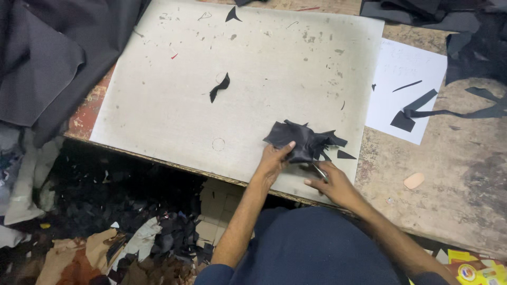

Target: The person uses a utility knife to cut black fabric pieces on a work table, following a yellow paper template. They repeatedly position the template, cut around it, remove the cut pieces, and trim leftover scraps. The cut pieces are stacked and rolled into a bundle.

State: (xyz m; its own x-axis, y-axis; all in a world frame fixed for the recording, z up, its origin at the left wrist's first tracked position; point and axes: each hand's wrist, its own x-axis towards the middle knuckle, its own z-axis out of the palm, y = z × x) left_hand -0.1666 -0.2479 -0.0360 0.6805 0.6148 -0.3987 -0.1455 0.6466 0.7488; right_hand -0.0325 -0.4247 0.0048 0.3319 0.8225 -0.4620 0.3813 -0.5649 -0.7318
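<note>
Board (pixel 174 105) on table (pixel 454 174); scraps (pixel 132 221), seemingly, below.

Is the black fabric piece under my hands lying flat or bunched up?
Bunched up: the black fabric piece shows folds and jagged edges sticking out, pinned by the left hand.

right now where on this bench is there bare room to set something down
Most free: the pale grey cutting board left of the small black scrap, and bare wood around the tan chalk piece. Crowded: the black fabric bundle under both hands, and the white paper sheet with black strips.
</note>
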